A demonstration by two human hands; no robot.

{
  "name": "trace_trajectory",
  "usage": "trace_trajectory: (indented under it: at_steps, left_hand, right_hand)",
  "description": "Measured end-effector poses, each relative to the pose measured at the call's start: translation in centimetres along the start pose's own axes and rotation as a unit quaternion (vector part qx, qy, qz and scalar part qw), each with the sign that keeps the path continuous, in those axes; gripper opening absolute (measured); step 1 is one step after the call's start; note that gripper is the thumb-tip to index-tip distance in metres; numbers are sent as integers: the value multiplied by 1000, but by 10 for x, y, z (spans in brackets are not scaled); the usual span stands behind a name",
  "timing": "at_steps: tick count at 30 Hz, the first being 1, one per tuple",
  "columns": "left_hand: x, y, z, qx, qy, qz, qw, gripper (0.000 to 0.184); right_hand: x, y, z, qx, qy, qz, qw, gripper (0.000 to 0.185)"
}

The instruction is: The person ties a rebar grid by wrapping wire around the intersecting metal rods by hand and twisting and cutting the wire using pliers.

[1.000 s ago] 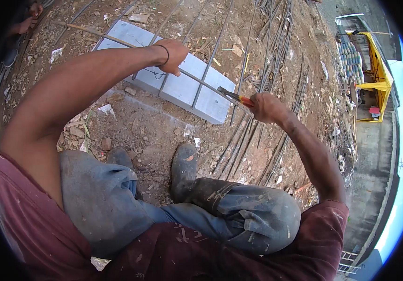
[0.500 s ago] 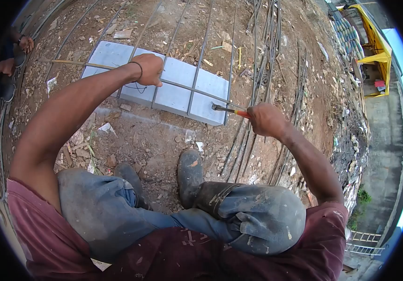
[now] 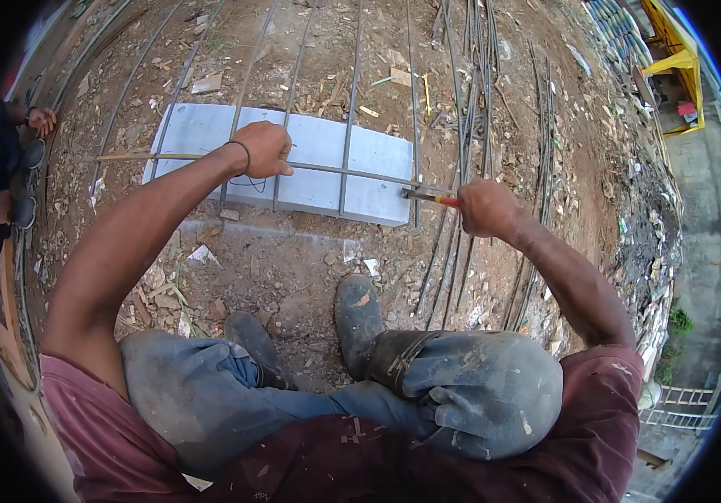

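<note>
Bar work: the right hand (image 3: 488, 207) has the pincers (image 3: 434, 199) at the 3 o'clock end of the cross bar (image 3: 318, 168), while the left hand (image 3: 264, 149) steadies that bar; this looks like working at a crossing. Any further bite calls, I judge, for a steady bar and the tool's head square to the crossing.
Pincers: over the pale slab's (image 3: 318, 138) 3 o'clock end, beside the last crossing. The head points just above 9 o'clock, the handles run back towards 3; the long axis lies near 9-to-3. I cannot tell whether the jaws bite on anything.
Cross bar: lies over the long bars (image 3: 353, 92), its axis running from 9 to just past 3 o'clock; the long bars run roughly 12-to-6.
Right hand: closed firmly around the red handles, fingers wrapped.
Left hand: nearly closed on the cross bar, thumb towards 3 o'clock. A dark wire loop (image 3: 247, 184) hangs at its 7 o'clock side; whether it is pinched, I cannot tell.
Surroundings: loose bars (image 3: 474, 109) at 1 o'clock; another person's hand (image 3: 42, 121) at 10 o'clock.
</note>
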State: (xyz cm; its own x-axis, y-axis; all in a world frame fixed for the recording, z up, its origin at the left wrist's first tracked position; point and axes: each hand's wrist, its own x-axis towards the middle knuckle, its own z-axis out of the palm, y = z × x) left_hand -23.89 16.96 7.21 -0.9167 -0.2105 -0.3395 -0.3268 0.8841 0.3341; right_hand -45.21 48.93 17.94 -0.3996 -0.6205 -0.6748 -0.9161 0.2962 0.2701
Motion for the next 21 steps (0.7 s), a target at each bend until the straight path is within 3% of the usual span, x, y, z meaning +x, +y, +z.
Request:
trace_trajectory:
  at_steps: [2,5,8,9,10,11,12,14,15,16,18,19,20,21]
  left_hand:
    - [-2,-2,5,-20,15,-8,1000,26]
    - [0,-11,15,-32,-19,-14,999,21]
    - [-6,-16,3,-18,-14,-8,1000,16]
    - [-12,-17,-5,-31,80,-16,996,15]
    - [-13,-21,-13,-49,167,-21,985,13]
    - [-17,-29,-25,-60,210,-21,976,11]
    - [-22,-41,-39,-70,258,-23,963,9]
    - [-44,-71,-51,-148,312,-32,938,13]
    - [-56,-87,-48,-186,302,-53,933,15]
    - [-64,-91,-46,-220,290,-74,928,16]
    - [-83,-84,-36,-188,254,-108,943,16]
    - [-98,-81,-35,-159,226,-145,950,16]
    - [-107,-76,-33,-149,228,-163,948,16]
    - [-112,-67,-24,-110,220,-123,961,16]
  right_hand:
    - [3,10,8,32,10,27,999,18]
    - [-22,9,34,265,28,-56,962,27]
    - [-37,-3,64,443,-95,-60,889,24]
    - [-43,-4,81,455,-93,-58,884,24]
    - [-45,-2,100,534,-105,-63,837,22]
    - [-50,-4,122,609,-114,-67,782,21]
    - [-59,-12,147,618,-112,-63,775,21]
    - [-65,-29,198,870,38,-32,491,18]
    - [-62,-44,209,899,100,-39,425,18]
    - [-49,-53,221,903,98,-38,417,18]
    - [-21,-74,237,931,183,-66,308,12]
    - [-12,-84,224,965,166,-20,199,14]
    - [-5,-87,223,968,150,-32,197,14]
    - [2,-83,225,973,117,-38,195,15]
